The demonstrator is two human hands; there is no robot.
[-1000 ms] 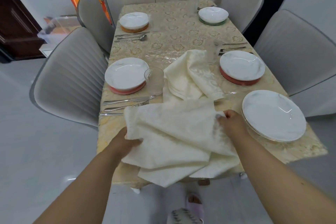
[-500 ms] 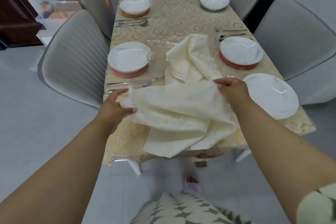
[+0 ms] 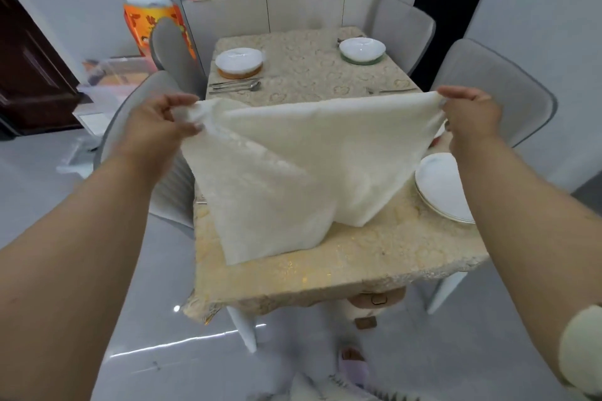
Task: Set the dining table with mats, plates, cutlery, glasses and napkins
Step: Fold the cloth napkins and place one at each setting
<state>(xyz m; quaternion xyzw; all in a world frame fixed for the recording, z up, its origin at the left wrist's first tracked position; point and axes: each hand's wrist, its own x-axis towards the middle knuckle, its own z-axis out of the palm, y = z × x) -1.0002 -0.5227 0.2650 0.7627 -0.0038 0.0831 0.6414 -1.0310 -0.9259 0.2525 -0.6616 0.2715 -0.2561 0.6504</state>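
Both hands up over near end of table (image 3: pixel 342 270); left hand (image 3: pixel 156 127) pinches bunched corner of cream napkin (image 3: pixel 293 166), right hand (image 3: pixel 469 117) pinches opposite corner; cloth stretched betw. them, lower edge draping onto tablecloth, hiding mid-table; white plate (image 3: pixel 439 189) just right of it, partly behind right forearm; far plates (image 3: pixel 239 60) w/ cutlery (image 3: pixel 236 86) beyond; grey chairs (image 3: pixel 488 91) crowd both sides; bare tabletop near front edge.

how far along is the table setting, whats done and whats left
Done: the two far places have a plate on an orange mat, a bowl on a green mat, and cutlery. In hand: the left hand and right hand hold a cream napkin spread above the table. Left: folding and placing napkins; the near plate shows no mat, and no glasses are visible.
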